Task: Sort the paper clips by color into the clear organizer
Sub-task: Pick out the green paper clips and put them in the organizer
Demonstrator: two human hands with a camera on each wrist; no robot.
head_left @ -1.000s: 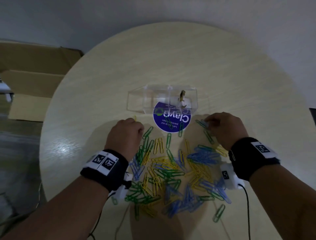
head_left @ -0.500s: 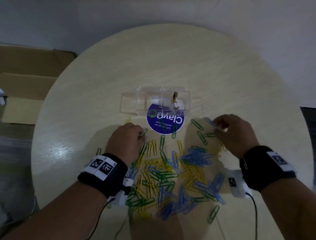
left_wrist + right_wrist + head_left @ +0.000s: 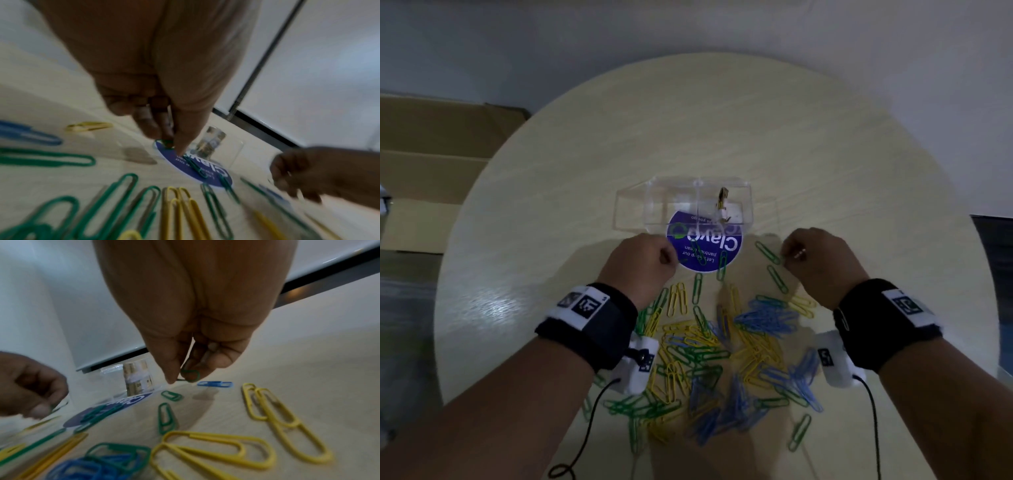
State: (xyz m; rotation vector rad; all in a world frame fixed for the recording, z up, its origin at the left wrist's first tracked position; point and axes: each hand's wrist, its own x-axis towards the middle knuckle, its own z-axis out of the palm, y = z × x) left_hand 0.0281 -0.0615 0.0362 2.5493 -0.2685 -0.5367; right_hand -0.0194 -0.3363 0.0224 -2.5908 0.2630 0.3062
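Note:
Green, yellow and blue paper clips (image 3: 722,353) lie scattered on the round table near me. The clear organizer (image 3: 681,205) stands beyond them, its near part over a round blue sticker (image 3: 703,245). My left hand (image 3: 645,260) hovers at the sticker's left edge and pinches a green clip (image 3: 166,142) between thumb and fingers. My right hand (image 3: 815,257) hovers right of the sticker and pinches another green clip (image 3: 190,374) just above the table. A small brown-and-white object (image 3: 722,202) stands in the organizer's right compartment.
The pale round table (image 3: 722,130) is bare behind the organizer. Flattened cardboard (image 3: 431,164) lies on the floor to the left. A loose blue clip (image 3: 214,384) and two green clips (image 3: 167,417) lie below my right hand. Cables run from both wrist cameras.
Both hands have risen off the table and moved toward the organizer, each carrying a green clip. The left hand went from the pile's left edge up to the sticker.

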